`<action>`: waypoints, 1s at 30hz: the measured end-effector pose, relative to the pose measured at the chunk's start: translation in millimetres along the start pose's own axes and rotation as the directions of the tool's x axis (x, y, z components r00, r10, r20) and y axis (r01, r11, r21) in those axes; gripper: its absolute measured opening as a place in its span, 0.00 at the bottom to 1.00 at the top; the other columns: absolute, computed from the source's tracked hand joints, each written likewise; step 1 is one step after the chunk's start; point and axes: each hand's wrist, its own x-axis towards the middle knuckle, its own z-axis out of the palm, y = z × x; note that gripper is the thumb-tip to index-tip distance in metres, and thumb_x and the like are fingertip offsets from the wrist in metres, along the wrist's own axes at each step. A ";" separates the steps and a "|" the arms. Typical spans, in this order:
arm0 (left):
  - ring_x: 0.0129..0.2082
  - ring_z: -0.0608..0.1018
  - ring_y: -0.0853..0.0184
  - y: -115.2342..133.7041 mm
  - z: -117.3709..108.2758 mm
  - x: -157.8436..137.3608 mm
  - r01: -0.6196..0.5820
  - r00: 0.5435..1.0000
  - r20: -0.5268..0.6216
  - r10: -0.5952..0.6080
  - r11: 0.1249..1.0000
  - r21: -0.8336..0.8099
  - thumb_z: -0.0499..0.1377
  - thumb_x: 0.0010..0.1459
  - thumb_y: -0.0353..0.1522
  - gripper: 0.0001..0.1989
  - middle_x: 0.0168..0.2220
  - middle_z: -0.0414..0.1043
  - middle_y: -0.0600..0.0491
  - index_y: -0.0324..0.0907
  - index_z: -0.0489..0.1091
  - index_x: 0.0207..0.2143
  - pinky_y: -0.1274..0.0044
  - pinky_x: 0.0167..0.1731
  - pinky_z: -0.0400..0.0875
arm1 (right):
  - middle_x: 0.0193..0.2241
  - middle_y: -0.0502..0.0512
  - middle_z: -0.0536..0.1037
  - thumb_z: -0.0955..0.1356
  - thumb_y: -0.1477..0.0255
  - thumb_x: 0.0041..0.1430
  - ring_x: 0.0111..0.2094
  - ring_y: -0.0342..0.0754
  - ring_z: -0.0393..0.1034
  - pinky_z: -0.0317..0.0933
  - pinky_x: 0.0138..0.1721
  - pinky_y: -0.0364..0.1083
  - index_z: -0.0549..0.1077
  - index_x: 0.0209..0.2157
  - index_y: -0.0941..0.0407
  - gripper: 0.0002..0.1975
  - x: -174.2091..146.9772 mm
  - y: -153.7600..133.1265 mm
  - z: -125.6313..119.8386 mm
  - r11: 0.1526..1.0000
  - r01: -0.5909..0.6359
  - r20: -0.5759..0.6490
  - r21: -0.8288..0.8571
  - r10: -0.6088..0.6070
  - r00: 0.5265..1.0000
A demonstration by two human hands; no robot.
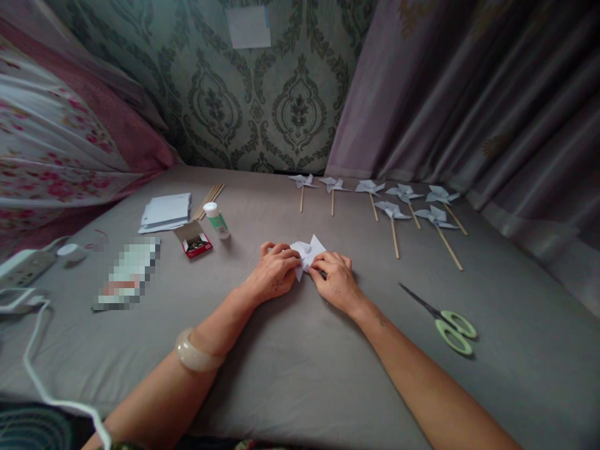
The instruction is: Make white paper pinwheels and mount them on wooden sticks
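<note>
A white paper pinwheel [305, 251] with folded blades is between my two hands, low over the grey sheet. My left hand [277, 269] has its fingers closed on the pinwheel's left side. From the other side, my right hand [336, 280] pinches its lower right part. One pointed corner of the paper sticks up at the back. My fingers partly cover its centre, and no stick shows on it. Scissors [443, 320] with green handles lie to the right of my right hand. Left of my hands stands a glue bottle [216, 221] beside an open red box of small metal pieces [194, 241].
Several finished pinwheels on sticks [392, 212] lie at the back right. A stack of white paper [166, 211] and wooden sticks [210, 200] are at the back left. A blurred phone-like object [129, 275], a power strip [25, 269] and a white cable [35, 369] occupy the left.
</note>
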 end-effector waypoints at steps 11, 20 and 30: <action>0.46 0.71 0.60 4.5 1.9 1.5 -0.016 0.999 -0.042 0.019 0.997 0.070 0.52 0.60 0.32 0.10 0.42 0.77 0.51 0.44 0.74 0.32 0.62 0.48 0.52 | 0.36 0.52 0.78 0.69 0.74 0.56 0.42 0.50 0.68 0.52 0.47 0.51 0.74 0.27 0.54 0.05 5.8 -0.5 3.6 0.995 -0.095 -0.098 0.032 0.098 0.990; 0.45 0.71 0.60 4.9 7.2 3.1 0.008 0.999 -0.043 -0.005 0.997 0.073 0.53 0.61 0.31 0.10 0.39 0.77 0.50 0.43 0.74 0.33 0.62 0.49 0.53 | 0.38 0.53 0.77 0.69 0.73 0.55 0.43 0.51 0.68 0.52 0.47 0.51 0.74 0.28 0.54 0.03 12.9 1.6 7.5 0.986 -0.168 -0.083 0.009 0.169 0.982; 0.46 0.70 0.60 7.1 6.9 3.0 0.039 0.999 -0.039 -0.037 0.998 0.047 0.52 0.62 0.31 0.10 0.39 0.77 0.51 0.44 0.74 0.35 0.62 0.49 0.52 | 0.37 0.53 0.77 0.69 0.73 0.55 0.43 0.51 0.68 0.52 0.47 0.52 0.74 0.26 0.54 0.04 16.2 2.9 8.3 0.975 -0.219 -0.072 0.020 0.220 0.973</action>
